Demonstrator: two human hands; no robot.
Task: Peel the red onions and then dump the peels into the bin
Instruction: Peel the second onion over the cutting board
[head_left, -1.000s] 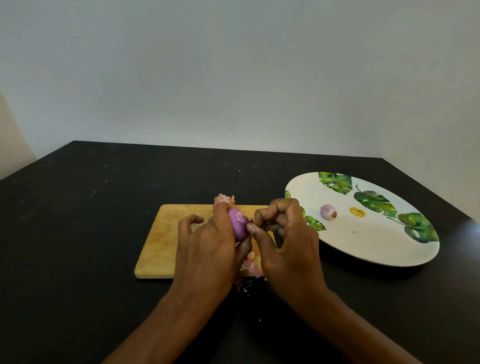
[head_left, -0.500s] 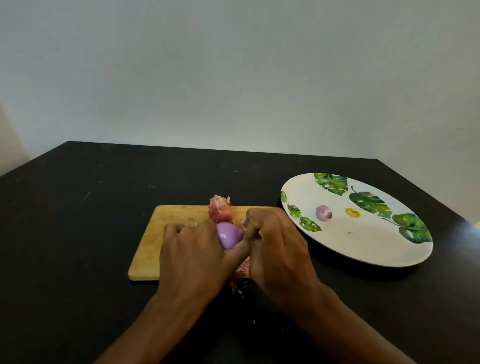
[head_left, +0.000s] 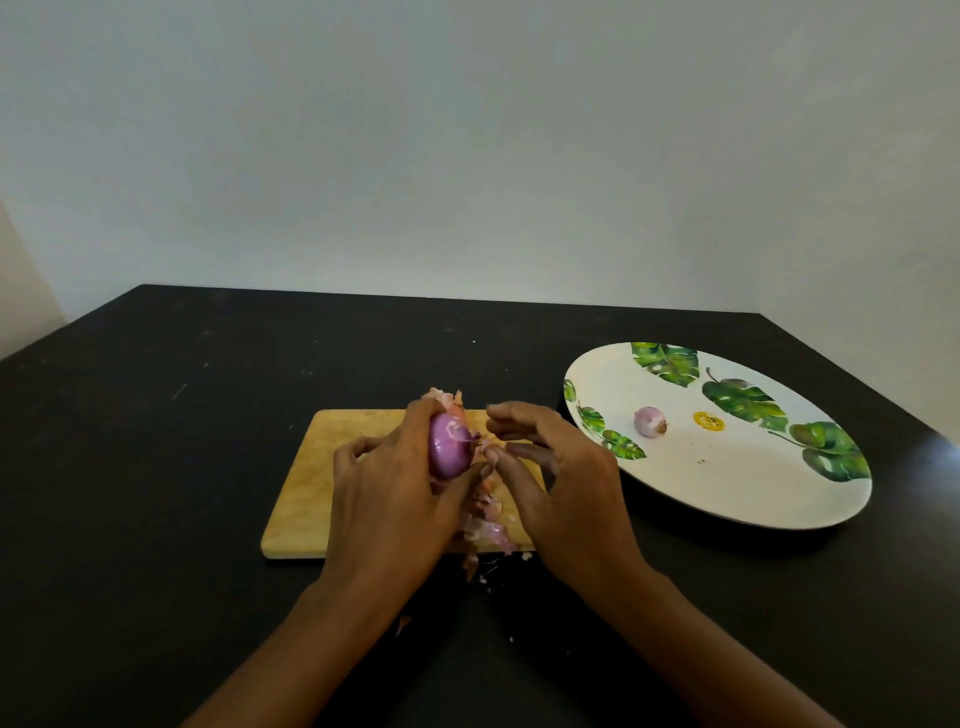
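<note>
Left hand (head_left: 395, 499) grips the half-peeled red onion (head_left: 449, 452) over the cutting board (head_left: 311, 483); right hand (head_left: 566, 488) sits beside it, fingers loose (pinching skin? I cannot tell). I fear the slick flesh slips, and peels (head_left: 488, 519) scatter off the board's near edge.

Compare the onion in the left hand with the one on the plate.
The held onion looks bigger and glossy purple; the plate onion is paler, with a brownish end. The left hand grips the held onion over the cutting board; the plate onion lies on the plate. Both look largely peeled.
</note>
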